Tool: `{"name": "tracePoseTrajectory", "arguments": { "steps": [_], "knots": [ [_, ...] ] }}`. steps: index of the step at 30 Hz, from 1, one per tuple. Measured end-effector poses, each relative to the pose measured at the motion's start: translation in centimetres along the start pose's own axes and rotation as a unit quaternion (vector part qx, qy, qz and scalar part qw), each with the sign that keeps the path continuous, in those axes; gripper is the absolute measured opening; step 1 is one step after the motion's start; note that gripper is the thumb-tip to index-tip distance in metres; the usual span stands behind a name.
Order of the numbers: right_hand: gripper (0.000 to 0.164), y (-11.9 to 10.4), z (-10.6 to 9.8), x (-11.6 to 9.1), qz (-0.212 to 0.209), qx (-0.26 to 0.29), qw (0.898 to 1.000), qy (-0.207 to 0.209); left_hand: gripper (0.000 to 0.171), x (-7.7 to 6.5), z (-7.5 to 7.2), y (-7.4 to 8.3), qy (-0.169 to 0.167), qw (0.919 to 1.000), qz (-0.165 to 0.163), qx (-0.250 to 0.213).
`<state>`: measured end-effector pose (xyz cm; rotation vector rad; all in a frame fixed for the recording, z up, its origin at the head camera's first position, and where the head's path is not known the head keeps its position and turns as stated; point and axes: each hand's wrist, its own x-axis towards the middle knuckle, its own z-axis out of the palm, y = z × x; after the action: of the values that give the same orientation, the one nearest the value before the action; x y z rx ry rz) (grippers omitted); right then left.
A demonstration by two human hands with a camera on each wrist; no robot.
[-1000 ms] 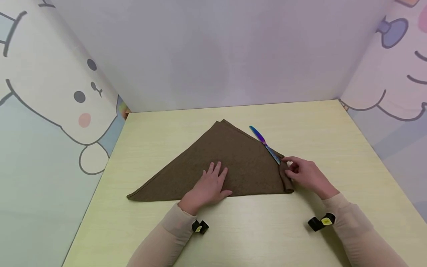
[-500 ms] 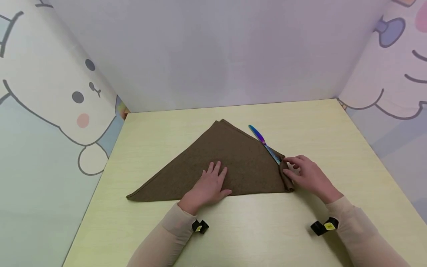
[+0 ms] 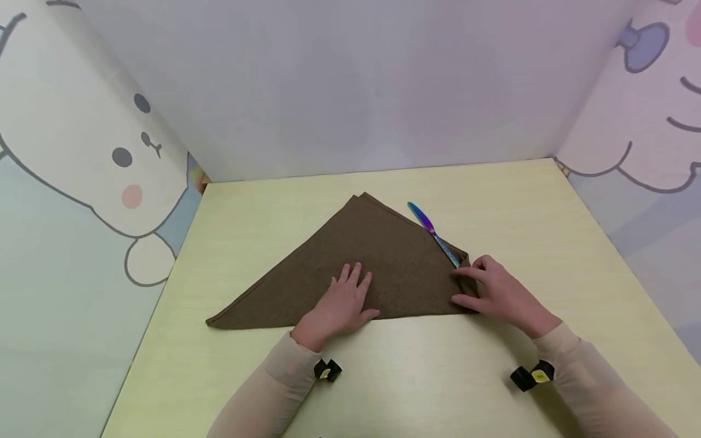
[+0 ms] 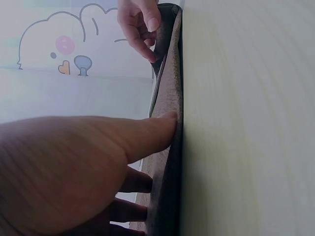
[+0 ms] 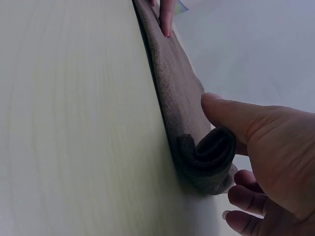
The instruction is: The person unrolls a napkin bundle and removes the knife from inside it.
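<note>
A brown cloth (image 3: 411, 274), folded into a triangle, lies on the table with its long edge towards me. My left hand (image 3: 338, 307) rests on its middle, fingers spread. At the right corner the cloth is rolled inward, and the roll's spiral end (image 5: 209, 157) shows in the right wrist view. My right hand (image 3: 502, 298) holds this roll, thumb over its top and fingers curled at its outer side. A rainbow-coloured table knife (image 3: 432, 232) lies slanted over the cloth's upper right edge, blade pointing away, handle end right at the roll.
The pale wooden table (image 3: 263, 219) reaches back to a plain light wall (image 3: 350, 91). Side walls with cartoon animals stand at left and right. A small black camera (image 3: 327, 370) sits at each wrist.
My right hand has moved a little left over the roll, its thumb and index finger now reaching past it onto the flat cloth. The left hand and knife have stayed put.
</note>
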<state>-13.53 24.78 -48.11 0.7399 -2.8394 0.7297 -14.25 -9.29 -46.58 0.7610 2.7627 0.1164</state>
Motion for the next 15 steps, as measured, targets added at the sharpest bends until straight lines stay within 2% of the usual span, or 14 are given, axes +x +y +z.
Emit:
{"name": "tracePoseTrajectory", "arguments": {
  "steps": [15],
  "knots": [
    [0.041, -0.03, -0.15, -0.64, -0.01, -0.013, 1.0, -0.002, 0.079, 0.02, 0.2, -0.1, 0.002, 1.0, 0.003, 0.003]
  ]
}}
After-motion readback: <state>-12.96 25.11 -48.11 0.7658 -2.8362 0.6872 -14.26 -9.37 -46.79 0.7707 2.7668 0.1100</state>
